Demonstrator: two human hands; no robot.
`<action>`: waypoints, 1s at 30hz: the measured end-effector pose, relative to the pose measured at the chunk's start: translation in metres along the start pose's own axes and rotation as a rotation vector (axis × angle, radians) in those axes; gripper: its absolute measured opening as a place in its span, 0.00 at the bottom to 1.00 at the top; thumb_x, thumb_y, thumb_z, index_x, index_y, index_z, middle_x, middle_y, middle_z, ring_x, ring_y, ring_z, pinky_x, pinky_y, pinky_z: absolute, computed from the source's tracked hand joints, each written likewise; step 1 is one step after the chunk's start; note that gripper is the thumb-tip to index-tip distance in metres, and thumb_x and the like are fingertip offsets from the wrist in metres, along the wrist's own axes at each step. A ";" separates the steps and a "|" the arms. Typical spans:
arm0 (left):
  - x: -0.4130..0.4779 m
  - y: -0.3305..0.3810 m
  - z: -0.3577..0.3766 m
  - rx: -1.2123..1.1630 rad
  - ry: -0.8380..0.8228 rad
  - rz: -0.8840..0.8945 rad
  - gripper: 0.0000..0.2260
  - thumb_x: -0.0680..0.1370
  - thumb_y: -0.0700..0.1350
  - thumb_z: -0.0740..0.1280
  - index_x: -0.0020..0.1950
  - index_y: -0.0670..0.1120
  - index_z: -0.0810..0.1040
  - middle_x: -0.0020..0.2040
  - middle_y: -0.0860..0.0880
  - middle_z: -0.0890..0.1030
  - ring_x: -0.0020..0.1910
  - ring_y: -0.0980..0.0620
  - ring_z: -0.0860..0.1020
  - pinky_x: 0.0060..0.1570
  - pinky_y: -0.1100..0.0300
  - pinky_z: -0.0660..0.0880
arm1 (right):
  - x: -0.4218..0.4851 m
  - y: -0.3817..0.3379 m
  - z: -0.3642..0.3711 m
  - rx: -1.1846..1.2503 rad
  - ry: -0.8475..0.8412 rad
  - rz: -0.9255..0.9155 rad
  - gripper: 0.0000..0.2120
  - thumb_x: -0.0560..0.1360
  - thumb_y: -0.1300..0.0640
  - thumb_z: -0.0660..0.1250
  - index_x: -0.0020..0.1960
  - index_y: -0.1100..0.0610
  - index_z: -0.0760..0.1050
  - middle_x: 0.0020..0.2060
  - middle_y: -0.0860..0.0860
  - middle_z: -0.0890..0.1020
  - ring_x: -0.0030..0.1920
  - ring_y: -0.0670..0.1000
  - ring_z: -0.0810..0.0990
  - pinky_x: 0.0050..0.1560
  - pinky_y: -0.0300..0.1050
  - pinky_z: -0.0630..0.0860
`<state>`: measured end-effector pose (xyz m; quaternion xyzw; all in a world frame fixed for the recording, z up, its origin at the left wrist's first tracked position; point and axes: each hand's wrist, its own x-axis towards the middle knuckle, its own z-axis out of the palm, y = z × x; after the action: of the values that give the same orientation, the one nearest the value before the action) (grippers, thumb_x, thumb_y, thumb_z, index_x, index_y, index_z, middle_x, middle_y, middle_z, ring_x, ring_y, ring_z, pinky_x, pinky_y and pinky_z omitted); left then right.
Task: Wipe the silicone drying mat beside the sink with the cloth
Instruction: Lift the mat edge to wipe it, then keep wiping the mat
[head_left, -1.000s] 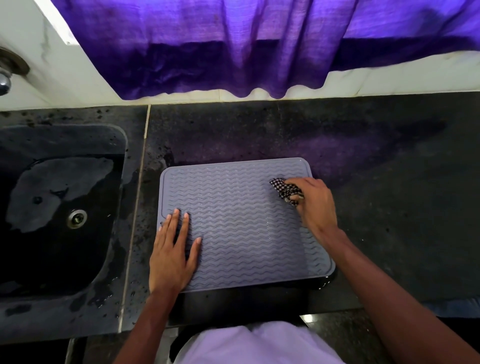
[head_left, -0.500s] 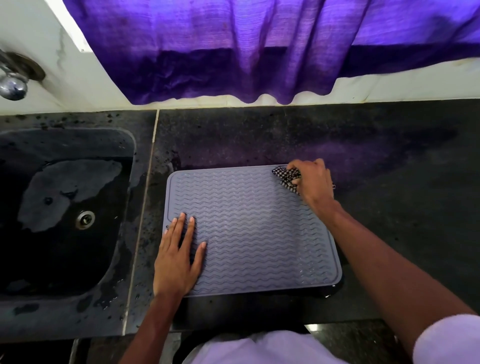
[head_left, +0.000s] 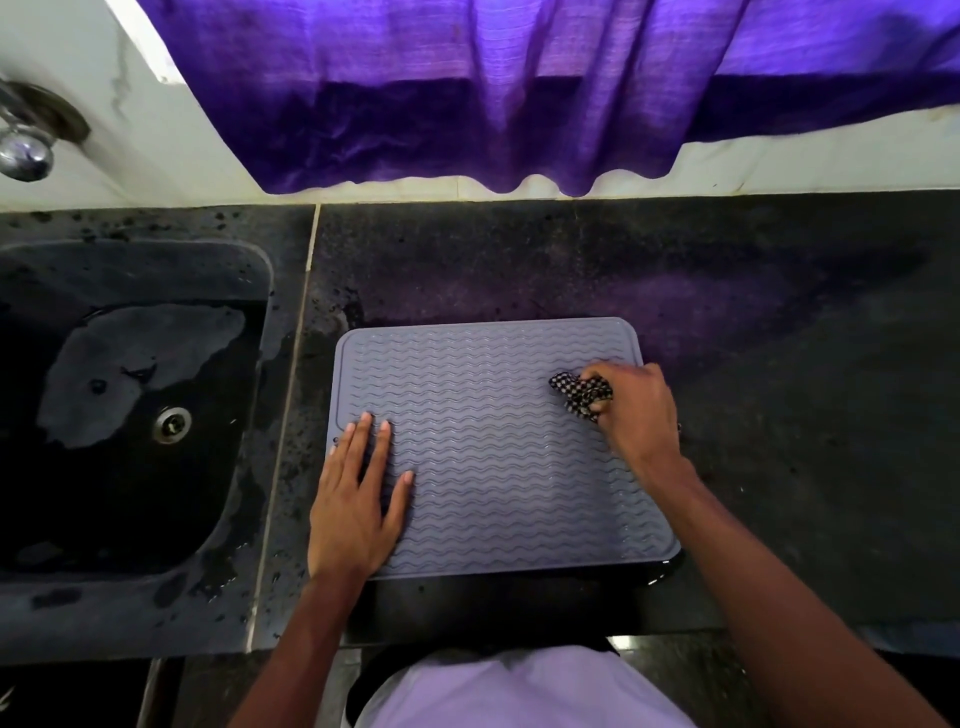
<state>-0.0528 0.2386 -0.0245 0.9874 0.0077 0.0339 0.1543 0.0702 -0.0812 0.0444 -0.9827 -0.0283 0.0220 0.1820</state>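
Observation:
A grey silicone drying mat (head_left: 493, 457) with wavy ridges lies on the dark counter just right of the sink. My left hand (head_left: 356, 499) rests flat on the mat's near left corner, fingers straight. My right hand (head_left: 636, 410) grips a bunched black-and-white checked cloth (head_left: 579, 392) and presses it onto the mat near its right edge, in the upper half.
A black sink (head_left: 130, 415) with a metal drain and a wet patch sits at the left. A chrome tap (head_left: 26, 150) sticks out of the white wall at top left. A purple curtain (head_left: 519, 88) hangs over the counter's back edge. Dark counter (head_left: 805, 389) spreads to the right.
My right hand has drawn the cloth back toward me from the mat's far right corner. My left hand has stayed in place on the mat.

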 end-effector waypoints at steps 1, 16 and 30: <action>0.000 0.000 0.000 0.002 0.000 -0.001 0.30 0.83 0.60 0.54 0.81 0.46 0.60 0.82 0.46 0.58 0.81 0.47 0.56 0.78 0.47 0.58 | 0.000 0.003 0.002 0.008 0.000 -0.011 0.24 0.63 0.68 0.74 0.53 0.46 0.80 0.48 0.47 0.85 0.45 0.56 0.76 0.48 0.51 0.77; 0.000 -0.001 0.000 -0.004 0.003 0.010 0.30 0.83 0.59 0.55 0.81 0.46 0.60 0.82 0.46 0.58 0.81 0.47 0.57 0.78 0.46 0.58 | -0.063 -0.001 -0.001 0.056 -0.026 -0.027 0.28 0.59 0.68 0.79 0.56 0.50 0.81 0.50 0.48 0.85 0.47 0.52 0.75 0.47 0.50 0.77; 0.001 -0.001 0.003 -0.112 0.069 -0.001 0.29 0.82 0.58 0.58 0.79 0.45 0.64 0.81 0.47 0.62 0.80 0.48 0.59 0.76 0.45 0.62 | -0.110 -0.041 0.039 0.223 0.107 0.215 0.24 0.67 0.63 0.75 0.62 0.59 0.78 0.50 0.58 0.81 0.49 0.60 0.79 0.52 0.53 0.78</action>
<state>-0.0520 0.2390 -0.0274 0.9755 0.0116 0.0682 0.2090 -0.0439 -0.0361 0.0262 -0.9535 0.0894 -0.0078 0.2876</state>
